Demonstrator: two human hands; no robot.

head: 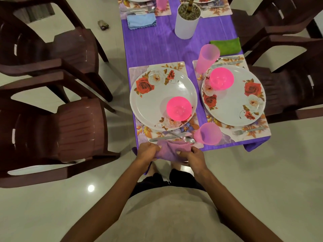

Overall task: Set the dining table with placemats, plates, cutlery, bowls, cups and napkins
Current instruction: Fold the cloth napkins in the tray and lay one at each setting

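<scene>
Both my left hand (147,151) and my right hand (193,157) grip a purple napkin (172,149) at the near edge of the table, just past the left placemat (139,70). That mat carries a rose-patterned plate (150,100) with a pink bowl (179,108) on it, cutlery (167,137) near my hands and a pink cup (208,133). The right placemat (262,131) holds a second plate (234,102), a pink bowl (221,78), a pink cup (207,57), a fork (248,131) and a green napkin (226,45) beyond it.
A white pot (186,21) stands mid-table on the purple cloth (157,48). Farther settings with a blue napkin (141,20) lie at the far end. Dark brown chairs (57,119) flank the table on both sides. A small object (103,24) lies on the floor.
</scene>
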